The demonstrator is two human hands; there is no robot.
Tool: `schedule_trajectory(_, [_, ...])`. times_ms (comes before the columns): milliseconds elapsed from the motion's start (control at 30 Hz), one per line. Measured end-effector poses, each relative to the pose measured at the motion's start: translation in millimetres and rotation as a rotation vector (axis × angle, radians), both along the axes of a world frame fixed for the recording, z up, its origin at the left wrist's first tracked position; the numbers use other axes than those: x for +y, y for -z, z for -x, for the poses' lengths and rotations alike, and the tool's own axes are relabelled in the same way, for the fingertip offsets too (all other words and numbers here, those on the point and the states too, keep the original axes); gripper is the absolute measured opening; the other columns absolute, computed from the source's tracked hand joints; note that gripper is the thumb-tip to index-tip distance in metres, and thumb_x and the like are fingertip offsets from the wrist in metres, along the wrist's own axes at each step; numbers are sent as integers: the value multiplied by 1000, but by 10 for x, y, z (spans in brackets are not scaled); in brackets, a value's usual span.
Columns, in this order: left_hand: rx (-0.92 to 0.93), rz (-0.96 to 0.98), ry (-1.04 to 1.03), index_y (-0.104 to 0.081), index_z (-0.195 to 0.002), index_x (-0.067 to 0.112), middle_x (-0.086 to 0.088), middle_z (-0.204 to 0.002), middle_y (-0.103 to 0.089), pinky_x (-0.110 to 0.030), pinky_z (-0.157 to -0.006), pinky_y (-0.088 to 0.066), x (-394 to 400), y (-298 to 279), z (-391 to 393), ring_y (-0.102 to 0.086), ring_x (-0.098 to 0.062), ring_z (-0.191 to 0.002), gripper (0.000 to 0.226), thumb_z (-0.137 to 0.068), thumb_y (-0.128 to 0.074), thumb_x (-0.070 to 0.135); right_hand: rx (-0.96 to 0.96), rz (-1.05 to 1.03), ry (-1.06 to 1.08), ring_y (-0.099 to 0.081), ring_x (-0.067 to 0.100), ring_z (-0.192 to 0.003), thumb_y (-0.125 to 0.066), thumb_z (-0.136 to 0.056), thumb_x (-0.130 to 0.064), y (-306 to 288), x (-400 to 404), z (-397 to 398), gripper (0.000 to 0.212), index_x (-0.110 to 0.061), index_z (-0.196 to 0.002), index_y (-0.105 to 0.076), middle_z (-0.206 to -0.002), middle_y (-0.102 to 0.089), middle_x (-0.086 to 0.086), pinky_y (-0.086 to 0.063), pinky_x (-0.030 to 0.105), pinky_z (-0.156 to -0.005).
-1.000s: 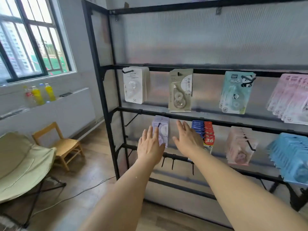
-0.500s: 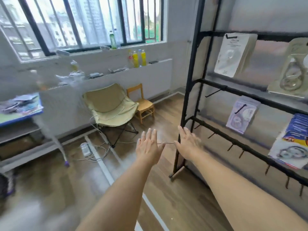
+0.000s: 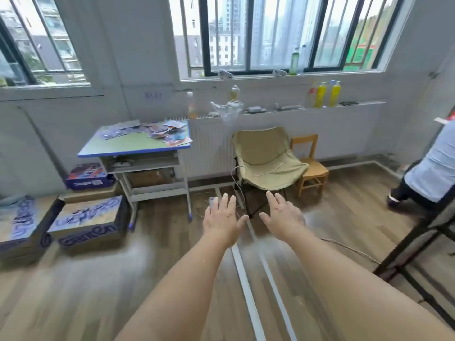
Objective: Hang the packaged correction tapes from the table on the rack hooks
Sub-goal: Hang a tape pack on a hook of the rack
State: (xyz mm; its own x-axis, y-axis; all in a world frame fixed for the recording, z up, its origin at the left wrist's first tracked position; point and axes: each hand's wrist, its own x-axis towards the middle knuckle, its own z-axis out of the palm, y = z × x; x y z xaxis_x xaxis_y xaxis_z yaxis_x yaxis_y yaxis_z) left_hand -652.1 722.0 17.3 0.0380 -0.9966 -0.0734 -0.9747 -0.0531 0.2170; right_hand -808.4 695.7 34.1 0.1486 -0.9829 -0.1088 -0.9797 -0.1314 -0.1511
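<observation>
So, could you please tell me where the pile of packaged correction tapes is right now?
In the head view the pile of packaged correction tapes lies upper left, on the far part of the green, blue-edged table by the wall, left of the beige folding chair.

We can't read any text here. Blue lettering on the cardboard boxes (image 3: 86, 219) near left is warped and illegible; print on the blue box (image 3: 87, 177) under the table (image 3: 133, 146) is too blurred.
</observation>
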Motion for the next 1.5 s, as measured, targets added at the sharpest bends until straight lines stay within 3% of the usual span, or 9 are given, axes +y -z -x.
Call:
schedule_trajectory(433, [7,-114,-283,-3,-156,22,0,-164,3,-41,-120,-11,-744,358,-1990,1,-25,-151,69,-101,-26,56,42,-44,-230,-34,29,-138,-35,-101,-46,266,-1248,-1987,66,-20,-155,-8,-161,-14,6,-31,40,-109])
schedule_trajectory(967, [25,-117,-436,-1,-156,23,-1,-164,3,-40,-121,-9,-2946,310,-3472,1,-24,-151,68,-102,-27,53,31,-31,-323,-39,30,-133,-34,-101,-45,291,-3785,-3418,61,-17,-153,-15,-154,-28,6,-33,43,-106])
schedule_trajectory(1500, [60,-193,-177,-4,-156,22,-3,-164,2,-41,-121,-12,-5172,681,-4732,-4,-26,-150,66,-103,-37,44,98,-154,-159,-39,29,-132,-33,-101,-49,731,-5693,-4587,62,-17,-152,-17,-151,-31,5,-35,40,-103])
